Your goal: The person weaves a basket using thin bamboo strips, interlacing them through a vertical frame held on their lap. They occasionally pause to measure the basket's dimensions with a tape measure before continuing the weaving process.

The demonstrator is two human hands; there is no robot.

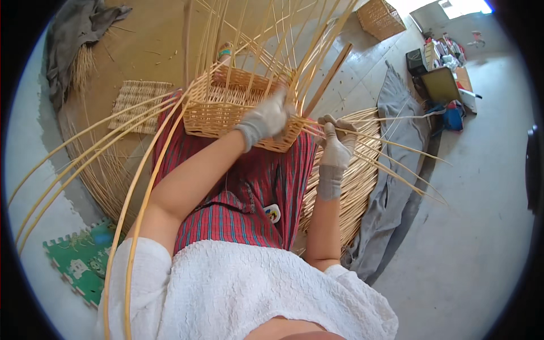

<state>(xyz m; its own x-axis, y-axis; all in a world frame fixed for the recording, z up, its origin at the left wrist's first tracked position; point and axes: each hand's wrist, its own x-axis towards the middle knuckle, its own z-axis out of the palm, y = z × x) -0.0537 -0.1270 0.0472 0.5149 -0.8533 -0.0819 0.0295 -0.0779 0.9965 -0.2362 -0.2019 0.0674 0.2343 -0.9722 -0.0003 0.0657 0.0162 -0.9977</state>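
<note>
A partly woven, rectangular wicker basket [209, 120] rests on my lap, over a red striped cloth [221, 221]. Tall pale rods [258, 54] rise from its sides, and long rods [93, 148] fan out to the left. My left hand [265, 119], in a whitish glove, is at the basket's near right part; motion smears its fingers, so its grip is unclear. Just beyond the right corner, my gloved right hand [338, 146] has its fingers closed around several thin wicker rods [391, 143], whose free ends reach out to the right.
Many wicker rods [354, 181] lie on grey cloth [391, 198] to my right. A woven panel [139, 105] and green foam mat [82, 263] are on the left. Another basket [381, 20] stands far back; a blue bag [453, 117] sits at right. Wooden sticks [328, 79] flank the basket.
</note>
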